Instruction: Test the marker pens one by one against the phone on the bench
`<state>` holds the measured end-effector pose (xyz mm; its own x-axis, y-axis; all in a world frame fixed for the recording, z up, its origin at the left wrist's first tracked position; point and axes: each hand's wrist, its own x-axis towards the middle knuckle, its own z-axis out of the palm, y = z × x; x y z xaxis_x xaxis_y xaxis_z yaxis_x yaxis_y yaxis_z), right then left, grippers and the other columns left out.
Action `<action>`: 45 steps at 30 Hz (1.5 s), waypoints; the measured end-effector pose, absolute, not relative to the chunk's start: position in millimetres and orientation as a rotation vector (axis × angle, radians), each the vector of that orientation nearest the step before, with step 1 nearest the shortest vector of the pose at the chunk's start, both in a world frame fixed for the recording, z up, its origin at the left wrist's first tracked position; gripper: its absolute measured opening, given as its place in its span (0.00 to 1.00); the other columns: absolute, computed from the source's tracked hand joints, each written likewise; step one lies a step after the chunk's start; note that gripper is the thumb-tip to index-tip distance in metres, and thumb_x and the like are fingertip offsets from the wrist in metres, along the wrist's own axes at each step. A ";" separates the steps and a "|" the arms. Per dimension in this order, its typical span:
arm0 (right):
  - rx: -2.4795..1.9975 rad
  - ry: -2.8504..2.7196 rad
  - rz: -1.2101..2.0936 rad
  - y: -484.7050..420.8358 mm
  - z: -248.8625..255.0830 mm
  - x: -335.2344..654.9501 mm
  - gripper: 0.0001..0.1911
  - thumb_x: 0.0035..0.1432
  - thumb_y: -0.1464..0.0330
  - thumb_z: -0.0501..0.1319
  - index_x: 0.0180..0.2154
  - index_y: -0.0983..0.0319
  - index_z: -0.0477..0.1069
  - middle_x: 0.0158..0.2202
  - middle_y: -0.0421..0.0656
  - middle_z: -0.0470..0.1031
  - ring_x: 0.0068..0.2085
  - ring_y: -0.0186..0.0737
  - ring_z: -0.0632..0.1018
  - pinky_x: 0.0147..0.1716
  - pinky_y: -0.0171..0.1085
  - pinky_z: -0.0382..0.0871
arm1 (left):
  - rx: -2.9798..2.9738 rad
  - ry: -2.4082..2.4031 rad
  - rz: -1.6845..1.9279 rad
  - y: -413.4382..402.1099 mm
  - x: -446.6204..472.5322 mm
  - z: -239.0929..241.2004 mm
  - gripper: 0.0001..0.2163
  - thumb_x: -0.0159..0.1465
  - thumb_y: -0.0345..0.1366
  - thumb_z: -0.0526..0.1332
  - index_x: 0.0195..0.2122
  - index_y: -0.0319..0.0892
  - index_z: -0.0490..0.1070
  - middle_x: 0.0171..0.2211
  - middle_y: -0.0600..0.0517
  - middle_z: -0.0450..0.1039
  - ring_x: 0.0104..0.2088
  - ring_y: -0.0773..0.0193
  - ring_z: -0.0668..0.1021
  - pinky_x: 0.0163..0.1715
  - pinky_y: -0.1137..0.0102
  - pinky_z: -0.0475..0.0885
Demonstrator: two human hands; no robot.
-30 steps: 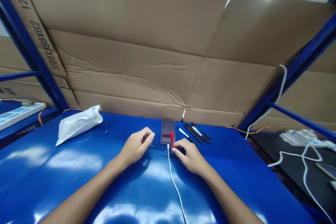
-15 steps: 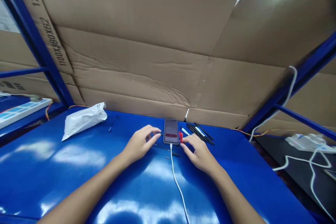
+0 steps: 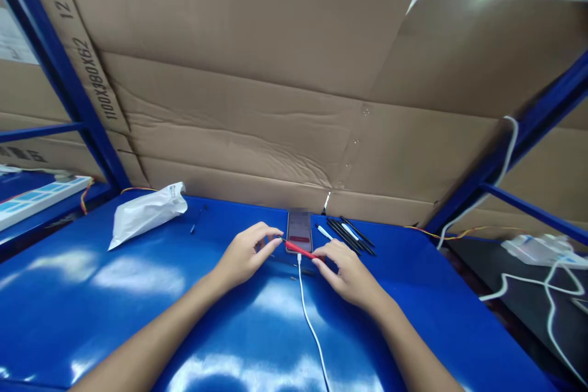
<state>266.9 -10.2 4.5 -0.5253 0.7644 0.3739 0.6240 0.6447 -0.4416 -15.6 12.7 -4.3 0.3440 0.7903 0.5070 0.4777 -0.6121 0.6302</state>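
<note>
Both my hands rest on a blue table [image 3: 138,306] in front of a phone [image 3: 299,228] that lies flat with its screen lit. My right hand [image 3: 346,269] pinches a thin red pen part [image 3: 299,250] that slants left across the phone's near end. My left hand [image 3: 248,252] has its fingers pinched together at the red part's left tip, on something too small to make out. A white cable [image 3: 309,318] runs from the phone toward me.
Several black and white pens [image 3: 349,233] lie right of the phone. A white plastic bag [image 3: 144,213] sits at the back left, with a small dark piece [image 3: 195,223] near it. Cardboard sheets [image 3: 275,104] line the back. Power strips and white cables lie at both sides.
The red part in my right hand stood upright beside the phone; now it lies slanted to the left, its tip meeting my left fingers. My left hand has hardly moved.
</note>
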 end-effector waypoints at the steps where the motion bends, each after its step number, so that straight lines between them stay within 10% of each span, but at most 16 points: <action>1: -1.082 -2.318 0.340 -10.3 4.7 267.3 0.08 0.72 0.67 0.58 0.45 0.58 0.76 0.42 0.44 0.80 0.43 0.45 0.77 0.47 0.45 0.70 | 2.245 1.118 1.156 12.8 -15.8 -4.2 0.11 0.74 0.41 0.59 0.50 0.45 0.78 0.37 0.52 0.75 0.31 0.65 0.75 0.36 0.71 0.69; 40: -1.088 -2.563 0.509 -27.2 12.5 258.2 0.03 0.65 0.68 0.66 0.36 0.59 0.75 0.36 0.42 0.77 0.43 0.44 0.74 0.48 0.43 0.67 | 2.459 0.755 0.361 3.7 -23.2 7.3 0.11 0.60 0.45 0.73 0.41 0.48 0.83 0.32 0.54 0.79 0.32 0.62 0.78 0.32 0.73 0.66; 45: -1.087 -2.523 0.414 -25.2 8.6 253.9 0.04 0.69 0.66 0.63 0.40 0.58 0.76 0.39 0.43 0.77 0.44 0.45 0.73 0.47 0.43 0.67 | 2.485 0.835 0.476 5.4 -23.3 7.0 0.10 0.71 0.44 0.63 0.43 0.47 0.81 0.35 0.52 0.80 0.33 0.62 0.80 0.34 0.72 0.68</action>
